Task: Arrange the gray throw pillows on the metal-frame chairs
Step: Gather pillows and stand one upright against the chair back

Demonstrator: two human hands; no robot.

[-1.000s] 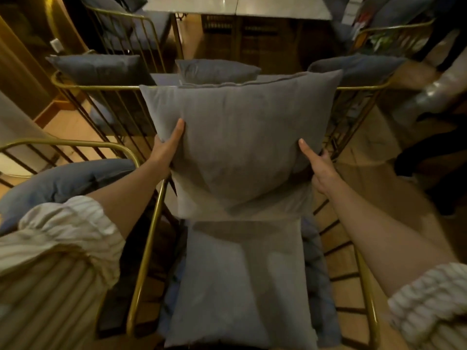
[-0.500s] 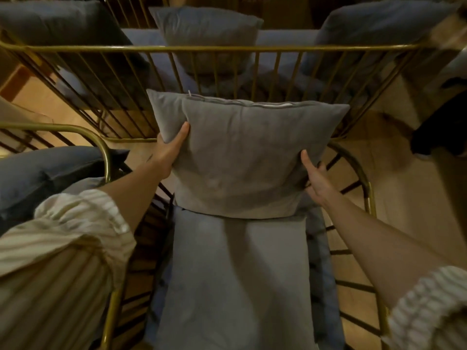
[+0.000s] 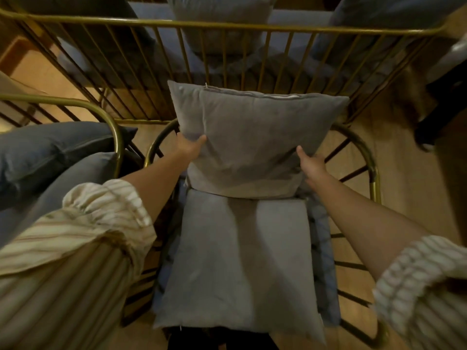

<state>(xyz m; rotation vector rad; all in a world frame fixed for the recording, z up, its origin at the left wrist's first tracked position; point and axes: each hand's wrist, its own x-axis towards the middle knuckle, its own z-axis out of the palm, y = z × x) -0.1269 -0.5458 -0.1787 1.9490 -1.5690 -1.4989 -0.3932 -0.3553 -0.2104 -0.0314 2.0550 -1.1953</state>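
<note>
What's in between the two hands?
The upright gray pillow, held between the left hand and right hand, seen in the head view.

Lounge or café seating, gold wire chairs (image 3: 364, 157), wood floor (image 3: 404, 173)

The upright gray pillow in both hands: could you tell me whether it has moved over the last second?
Yes. The upright pillow has come down: its top edge, earlier above the gold rail, now sits below it.
</note>
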